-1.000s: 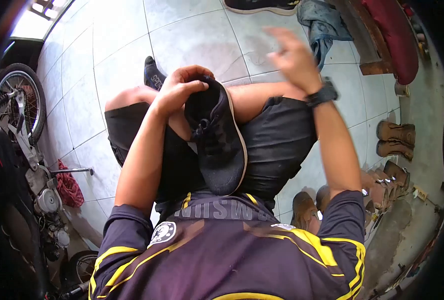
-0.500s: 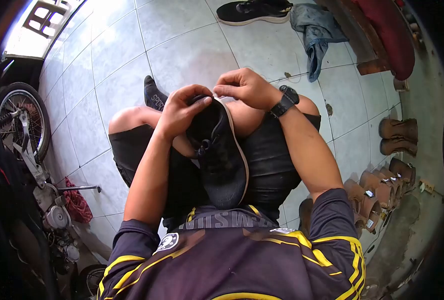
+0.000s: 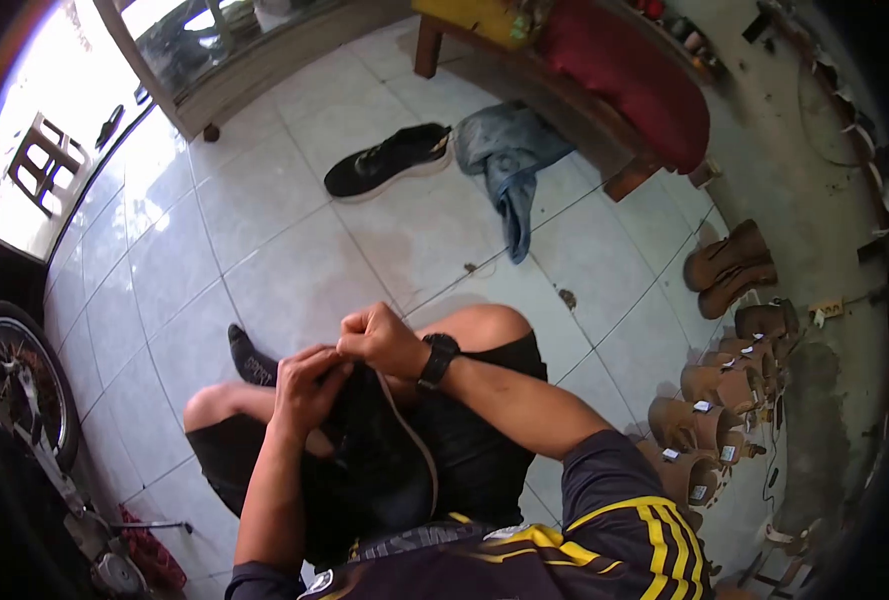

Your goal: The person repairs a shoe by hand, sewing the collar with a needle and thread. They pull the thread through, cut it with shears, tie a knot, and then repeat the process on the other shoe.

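A black shoe [image 3: 389,460] with a pale sole edge lies across my lap, its heel end pointing away from me. My left hand [image 3: 304,392] grips the shoe at its heel opening, fingers wrapped over the rim. Just beside it, my right hand [image 3: 382,342] is closed in a pinch against the heel, a black watch [image 3: 437,360] on its wrist. Whatever sits between the right fingertips is too small to make out. A black sock [image 3: 249,358] covers my foot beyond the left hand.
A matching black shoe [image 3: 389,162] and blue denim cloth [image 3: 509,150] lie on the tiled floor [image 3: 264,230]. Behind stands a wooden bench with a red cushion [image 3: 629,85]. Brown leather footwear [image 3: 694,425] lines the right; a motorcycle wheel [image 3: 29,385] is at left.
My view has tilted up and turned, so the far floor and bench show more. My right hand has moved in against the left at the shoe's heel, its fingers closed tighter.
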### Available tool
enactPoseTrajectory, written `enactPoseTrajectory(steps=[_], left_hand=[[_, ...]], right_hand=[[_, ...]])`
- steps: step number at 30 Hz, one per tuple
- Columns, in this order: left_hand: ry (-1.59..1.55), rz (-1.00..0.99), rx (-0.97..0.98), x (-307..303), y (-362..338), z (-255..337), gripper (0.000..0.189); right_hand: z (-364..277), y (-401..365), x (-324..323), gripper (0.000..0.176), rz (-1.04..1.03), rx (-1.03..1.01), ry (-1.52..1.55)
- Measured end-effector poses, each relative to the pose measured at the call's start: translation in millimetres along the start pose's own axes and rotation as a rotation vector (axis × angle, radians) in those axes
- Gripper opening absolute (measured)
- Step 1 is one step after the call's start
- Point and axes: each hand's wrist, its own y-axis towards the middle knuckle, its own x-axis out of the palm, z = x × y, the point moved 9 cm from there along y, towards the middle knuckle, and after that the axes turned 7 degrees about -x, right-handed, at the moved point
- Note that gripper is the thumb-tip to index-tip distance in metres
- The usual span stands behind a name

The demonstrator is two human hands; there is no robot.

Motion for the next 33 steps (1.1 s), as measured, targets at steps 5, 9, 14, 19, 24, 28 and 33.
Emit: enactPoseTrajectory(steps=[5, 9, 14, 19, 24, 28, 33], left_hand=[[-0.101, 0.047, -0.079, -6, -1, -3, 0.015], [-0.368, 0.086, -0.128, -4, -3, -15, 0.015], [-0.194, 0.001, -0.075, 0, 3, 10, 0.016], [-0.069, 0.025, -0.035, 2, 0, 22, 0.016], [-0.277, 0.106, -0.089, -2, -7, 3, 0.014], [-0.279, 0.12, -0.12, -12, -4, 10, 0.013], [-0.299, 0.125, -0.129, -14, 19, 11, 0.01]], right_hand=[[-5, 6, -3, 0.023, -0.067, -0.016, -0.037], [-35, 9, -3, 0.022, -0.139, -0.071, -0.081], [-33, -5, -6, 0.022, -0.112, -0.074, -0.151], [-42, -6, -10, 0.021, -0.051, -0.126, -0.14], [-81, -4, -20, 0.024, -0.27, -0.144, -0.432], [-129, 6, -66, 0.036, -0.07, -0.591, -0.905], [-191, 92, -226, 0.031, 0.264, -0.339, -0.854]])
